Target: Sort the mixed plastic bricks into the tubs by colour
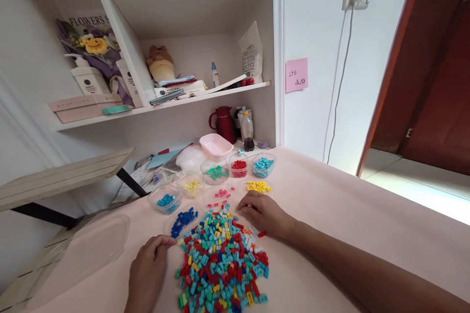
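Note:
A heap of small toy building bricks (pixel 220 259) in mixed colours lies on the pink tabletop. At the heap's left edge is my left hand (pixel 150 266), its fingers curled together near the lid of dark blue bricks (pixel 184 221); whether something small sits in its fingertips is hidden. My right hand (pixel 265 212) is closed at the upper right of the heap, just below the yellow bricks (pixel 259 186), and its fingers hide whatever they may hold. Pink bricks (pixel 221 193) lie between the hands, farther back. A loose red brick (pixel 262 234) rests beside my right hand.
Behind stand clear tubs of blue bricks (pixel 166 200), pale yellow bricks (pixel 191 185), green bricks (pixel 216 172), red bricks (pixel 239 168) and light blue bricks (pixel 263 166). A pink basin (pixel 216 145), a red jug (pixel 223 124) and a bottle (pixel 247 132) stand under the shelf (pixel 205 95).

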Demonstrator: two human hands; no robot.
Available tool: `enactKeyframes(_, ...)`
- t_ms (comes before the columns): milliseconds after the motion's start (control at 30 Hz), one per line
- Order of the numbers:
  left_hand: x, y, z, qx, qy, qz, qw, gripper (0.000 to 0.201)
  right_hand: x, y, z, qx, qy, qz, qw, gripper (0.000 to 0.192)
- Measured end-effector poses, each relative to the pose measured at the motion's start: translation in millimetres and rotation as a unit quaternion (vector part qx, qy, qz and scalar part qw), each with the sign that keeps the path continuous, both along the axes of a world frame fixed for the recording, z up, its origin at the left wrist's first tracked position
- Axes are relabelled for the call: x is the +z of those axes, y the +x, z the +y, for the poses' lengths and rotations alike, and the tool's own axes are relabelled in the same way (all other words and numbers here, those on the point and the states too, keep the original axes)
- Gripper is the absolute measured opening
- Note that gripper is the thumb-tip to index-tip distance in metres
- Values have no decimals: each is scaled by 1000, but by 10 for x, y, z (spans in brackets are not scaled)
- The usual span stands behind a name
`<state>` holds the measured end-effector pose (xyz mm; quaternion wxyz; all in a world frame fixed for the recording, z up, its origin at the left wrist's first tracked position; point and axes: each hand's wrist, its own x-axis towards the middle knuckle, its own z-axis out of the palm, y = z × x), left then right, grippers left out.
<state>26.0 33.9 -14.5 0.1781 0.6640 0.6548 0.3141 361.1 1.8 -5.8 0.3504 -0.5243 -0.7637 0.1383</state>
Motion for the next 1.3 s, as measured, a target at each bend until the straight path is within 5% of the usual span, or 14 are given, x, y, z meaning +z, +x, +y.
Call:
enactKeyframes(333, -21, -5, 7, -2, -2, 3, 1000, 30, 11, -48, -53, 23, 11, -120, 992, 28)
enactKeyframes(1300, -17, -9, 4, -2, -30, 11, 999, 29, -18, 55, 68, 14, -25, -15, 999, 26)
